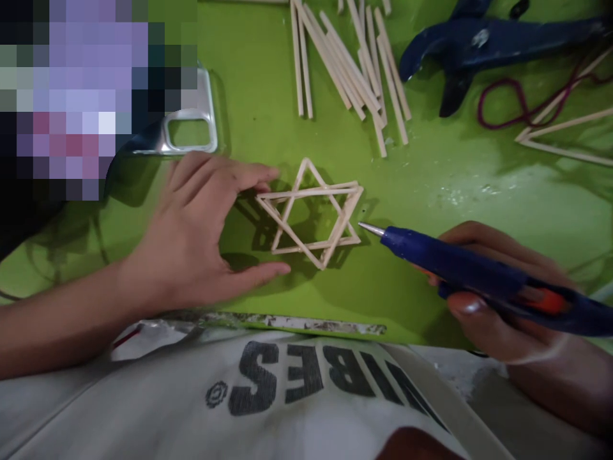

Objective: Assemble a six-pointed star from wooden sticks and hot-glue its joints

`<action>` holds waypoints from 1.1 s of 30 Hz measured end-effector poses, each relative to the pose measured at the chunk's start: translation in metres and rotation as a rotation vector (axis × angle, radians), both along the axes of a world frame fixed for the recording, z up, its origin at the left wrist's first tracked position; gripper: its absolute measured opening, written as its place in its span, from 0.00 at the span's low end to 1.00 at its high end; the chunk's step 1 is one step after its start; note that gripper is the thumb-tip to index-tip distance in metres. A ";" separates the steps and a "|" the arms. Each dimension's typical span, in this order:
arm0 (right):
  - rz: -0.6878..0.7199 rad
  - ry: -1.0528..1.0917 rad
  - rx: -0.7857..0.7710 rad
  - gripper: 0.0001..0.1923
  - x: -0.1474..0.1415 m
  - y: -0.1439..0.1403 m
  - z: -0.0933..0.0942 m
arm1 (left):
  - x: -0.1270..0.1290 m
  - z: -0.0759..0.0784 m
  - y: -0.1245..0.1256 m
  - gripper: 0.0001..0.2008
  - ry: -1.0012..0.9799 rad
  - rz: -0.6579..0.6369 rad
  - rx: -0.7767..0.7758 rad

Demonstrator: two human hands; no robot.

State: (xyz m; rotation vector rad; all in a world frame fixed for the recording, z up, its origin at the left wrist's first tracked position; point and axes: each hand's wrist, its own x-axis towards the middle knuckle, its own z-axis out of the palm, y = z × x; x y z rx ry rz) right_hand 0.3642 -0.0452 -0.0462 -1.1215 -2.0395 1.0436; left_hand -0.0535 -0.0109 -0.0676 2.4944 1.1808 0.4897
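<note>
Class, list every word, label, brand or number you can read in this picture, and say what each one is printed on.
"IBES": dark block letters on the white shirt, seen upside down; any letter before them is hidden in a fold.
A small round mark beside the letters on the shirt: too small to read.
The pixelated patch at the upper left: unreadable.
No readable text on the blue glue gun, the stick star or the loose sticks.

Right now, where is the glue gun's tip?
In the head view, the glue gun is held in the right hand, right of centre; its metal tip sits just right of the stick star, close to its right corner, apparently not touching.
</note>
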 end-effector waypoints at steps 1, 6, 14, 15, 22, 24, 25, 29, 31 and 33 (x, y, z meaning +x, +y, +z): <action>0.000 0.003 -0.010 0.09 -0.002 0.001 0.000 | -0.001 0.001 0.001 0.46 0.006 -0.011 0.011; 0.017 -0.012 -0.020 0.11 -0.004 0.002 0.000 | 0.003 0.002 0.003 0.37 0.019 0.000 0.067; -0.010 -0.047 -0.067 0.07 -0.005 0.000 0.001 | 0.009 0.001 0.001 0.30 0.032 0.040 0.081; -0.014 -0.036 -0.068 0.07 -0.005 0.000 0.001 | 0.009 0.001 0.001 0.29 0.026 0.044 0.081; -0.010 -0.026 -0.064 0.08 -0.007 0.002 0.001 | 0.011 0.001 0.002 0.20 -0.029 0.065 0.079; -0.014 -0.015 -0.058 0.09 -0.006 0.001 0.001 | 0.011 0.001 0.002 0.19 -0.032 0.070 0.079; -0.018 -0.011 -0.056 0.09 -0.006 0.001 0.001 | 0.012 0.001 0.003 0.18 -0.035 0.070 0.083; -0.018 -0.008 -0.067 0.08 -0.005 0.002 0.000 | 0.013 0.002 0.003 0.19 -0.036 0.063 0.093; -0.009 -0.007 -0.065 0.08 -0.005 0.003 0.000 | 0.013 0.002 0.003 0.19 -0.033 0.064 0.095; 0.002 -0.001 -0.047 0.08 -0.006 0.004 0.000 | 0.014 0.001 0.003 0.18 -0.031 0.071 0.107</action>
